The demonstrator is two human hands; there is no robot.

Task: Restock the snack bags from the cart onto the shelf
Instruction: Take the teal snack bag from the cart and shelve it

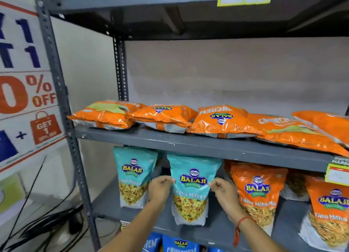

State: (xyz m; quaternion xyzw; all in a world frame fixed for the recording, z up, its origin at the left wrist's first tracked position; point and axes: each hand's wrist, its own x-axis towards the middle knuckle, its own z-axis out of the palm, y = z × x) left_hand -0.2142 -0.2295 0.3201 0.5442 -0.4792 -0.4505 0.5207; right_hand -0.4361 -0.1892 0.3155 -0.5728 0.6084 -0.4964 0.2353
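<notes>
A teal Balaji snack bag (190,191) stands upright on the lower grey shelf (289,219). My left hand (159,188) pinches its left edge and my right hand (224,193) pinches its right edge, both about halfway up the bag. A second teal bag (133,176) stands just to its left. To the right stand orange Balaji bags (257,195), with another orange bag (330,212) further right. The cart is out of view.
Several orange bags (221,121) lie flat on the shelf above (188,144). Blue bags (179,245) show on the shelf below. A grey upright post (75,153) bounds the rack on the left, beside an offer poster (28,93) and cables (47,225) on the floor.
</notes>
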